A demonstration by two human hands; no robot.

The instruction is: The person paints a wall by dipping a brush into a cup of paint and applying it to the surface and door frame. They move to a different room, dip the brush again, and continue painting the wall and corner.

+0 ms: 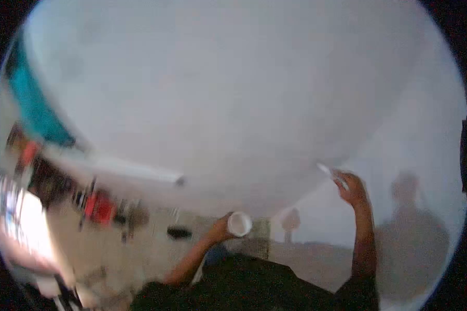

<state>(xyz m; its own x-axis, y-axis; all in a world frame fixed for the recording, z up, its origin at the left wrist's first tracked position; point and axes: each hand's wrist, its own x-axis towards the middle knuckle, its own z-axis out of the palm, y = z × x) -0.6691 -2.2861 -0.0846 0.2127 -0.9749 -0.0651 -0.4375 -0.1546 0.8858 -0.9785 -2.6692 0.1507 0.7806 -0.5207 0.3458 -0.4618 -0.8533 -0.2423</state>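
Along the left side of the frame, blur leaves the red and dark objects (99, 207) unidentifiable, and the teal object (36, 106) beside the broad pale surface (218, 93) is likewise indistinct. Black lens edges cut off the corners. The contents of the round white container (239, 224) cannot be made out; the working end of the slender white tool (324, 169) is smeared, its type uncertain. The container sits at lower centre, against the inner side of the left hand (221, 228); the tool projects up and leftward from the right hand (353, 189), its tip near the pale surface, contact not determinable. Left hand: curved around the container's side, fingers largely hidden. Right hand: closed narrowly on the tool, individual fingers poorly resolved.
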